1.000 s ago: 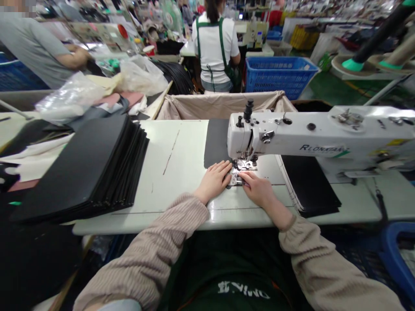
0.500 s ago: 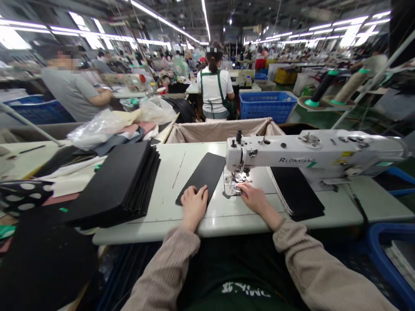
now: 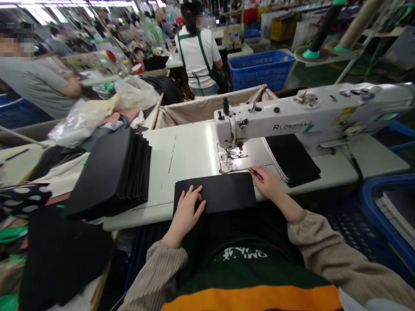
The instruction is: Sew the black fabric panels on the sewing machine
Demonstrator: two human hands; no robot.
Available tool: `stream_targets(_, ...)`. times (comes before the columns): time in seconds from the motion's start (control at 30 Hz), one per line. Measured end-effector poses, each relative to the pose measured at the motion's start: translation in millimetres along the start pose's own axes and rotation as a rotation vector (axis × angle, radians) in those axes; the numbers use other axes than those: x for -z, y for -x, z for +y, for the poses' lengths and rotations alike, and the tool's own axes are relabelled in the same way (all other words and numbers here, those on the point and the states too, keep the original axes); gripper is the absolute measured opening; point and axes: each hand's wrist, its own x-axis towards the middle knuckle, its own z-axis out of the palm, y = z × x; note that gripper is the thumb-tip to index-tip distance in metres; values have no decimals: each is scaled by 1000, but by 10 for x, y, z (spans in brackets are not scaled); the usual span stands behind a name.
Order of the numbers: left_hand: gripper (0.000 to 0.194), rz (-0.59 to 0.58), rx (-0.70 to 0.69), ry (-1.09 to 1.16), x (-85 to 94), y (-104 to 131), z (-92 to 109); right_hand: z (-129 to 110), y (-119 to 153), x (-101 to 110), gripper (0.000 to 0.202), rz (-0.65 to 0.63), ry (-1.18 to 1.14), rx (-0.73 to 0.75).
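Note:
A dark rectangular panel [image 3: 223, 193] lies crosswise at the table's front edge, partly over my apron. My left hand [image 3: 188, 210] rests on its left part with the fingers apart. At the panel's right end, my right hand [image 3: 266, 182] is closed on a small dark tool, too small to name surely. Just beyond the panel stands the white sewing machine [image 3: 266, 123], its needle area lit and with no panel under it. A thick stack of black panels [image 3: 106, 172] sits to the left, and a smaller black stack [image 3: 292, 159] lies under the machine arm.
Fabric scraps and plastic bags [image 3: 78, 123] crowd the left side. A cloth-lined bin [image 3: 191, 108] and a blue basket [image 3: 261, 71] stand behind the table. Another blue basket [image 3: 369, 194] is at the right. Two people work beyond.
The panel has come away from the machine toward me and turned crosswise. My right hand has left the needle area for the panel's right end. The view has tilted down.

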Motion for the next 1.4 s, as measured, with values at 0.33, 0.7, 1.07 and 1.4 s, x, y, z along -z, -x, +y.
stream_targets(0.33,58,-4,-339,129,-627,-651,1248,100,928,285,29,-25,159,-383)
stream_targets(0.7,18,26,-356,93,-918,-719,1401,72,1122,254,25,-142,162,-385)
stream_targets(1.07,15,11,-289,205,-924,-694,1448,-80,977,175,26,-202,278,-260)
stream_targets(1.4,22,-123,-469,282,-373,-443,914,12,904,228,33,-79,256,-265)
